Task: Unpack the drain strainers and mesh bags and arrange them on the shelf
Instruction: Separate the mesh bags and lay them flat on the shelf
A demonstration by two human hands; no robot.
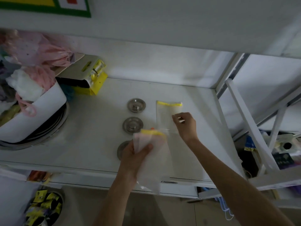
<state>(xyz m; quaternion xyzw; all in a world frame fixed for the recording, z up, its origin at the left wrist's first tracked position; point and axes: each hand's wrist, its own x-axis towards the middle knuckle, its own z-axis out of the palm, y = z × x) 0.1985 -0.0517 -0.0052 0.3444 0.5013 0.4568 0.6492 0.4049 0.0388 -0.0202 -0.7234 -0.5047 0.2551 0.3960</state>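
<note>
**Mesh bags going onto shelf, strainers lined up**

Centre frame: L hand has its grip clamped on a bundle of mesh bags, yellow band at top, held just above the white shelf. R hand, right of centre, pinches w/ thumb and fingers together on the edge of a flat mesh bag lying on the shelf; its yellow strip faces the back. Three steel drain strainers sit in a column left of it: far one, middle one, near one partly hidden by L hand. Far left: white bucket w/ pink bags.
</note>
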